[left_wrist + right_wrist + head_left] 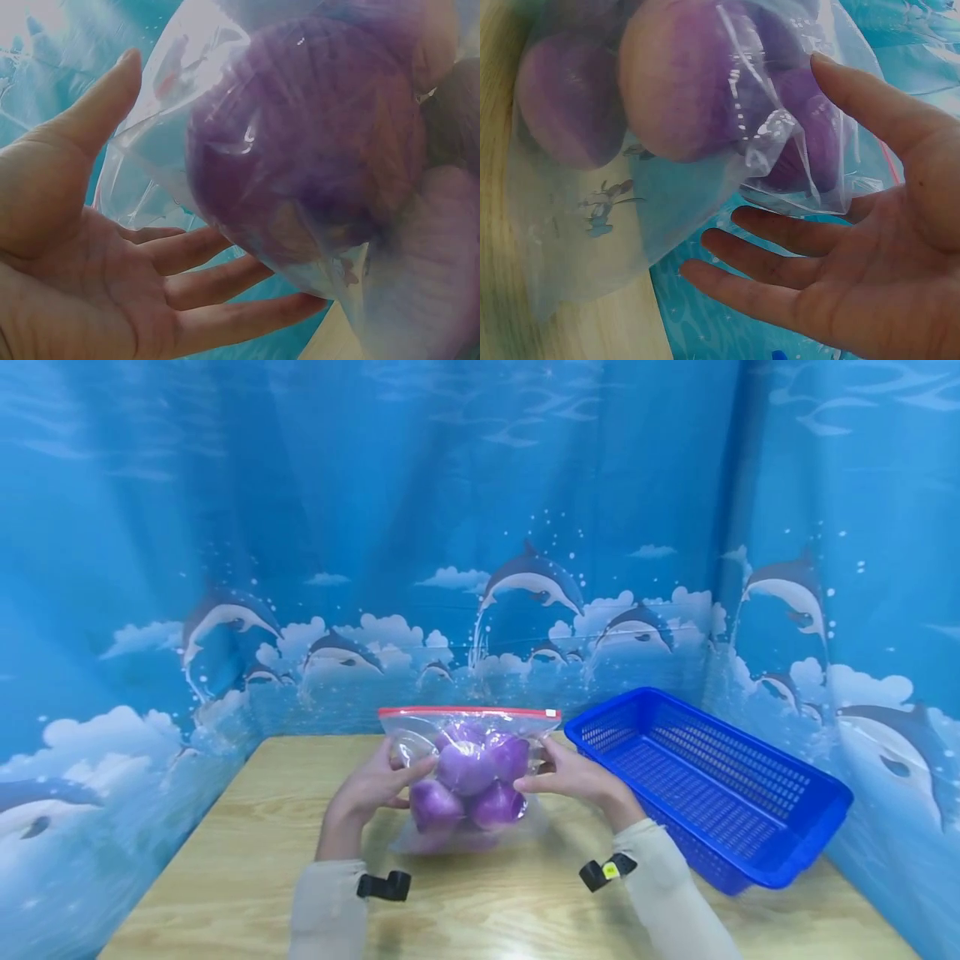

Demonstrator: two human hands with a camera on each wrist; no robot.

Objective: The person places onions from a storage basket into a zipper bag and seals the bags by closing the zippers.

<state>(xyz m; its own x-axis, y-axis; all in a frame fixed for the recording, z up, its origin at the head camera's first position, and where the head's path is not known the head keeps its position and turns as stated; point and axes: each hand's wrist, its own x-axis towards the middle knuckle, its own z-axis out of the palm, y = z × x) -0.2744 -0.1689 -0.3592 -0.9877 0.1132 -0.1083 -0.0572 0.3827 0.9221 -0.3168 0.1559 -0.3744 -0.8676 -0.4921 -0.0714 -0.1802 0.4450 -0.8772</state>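
Note:
A clear zip bag (408, 837) with a red slider strip (465, 713) along its top stands upright on the table, strip at the far side. Inside it sit several purple onions (468, 768), seen through the plastic. My left hand (375, 787) is at the bag's left side, fingers extended along its edge and thumb apart, as the left wrist view shows. On the opposite side is my right hand (577, 778), its thumb tip at the plastic. In the right wrist view, its fingers (780, 266) lie extended and spread beneath the bag's edge.
A blue perforated plastic basket (813, 843) stands at the right of the wooden table (247, 827), close to my right forearm. A blue curtain (390, 510) printed with dolphins hangs round the table's back and sides. Each sleeve carries a black strap.

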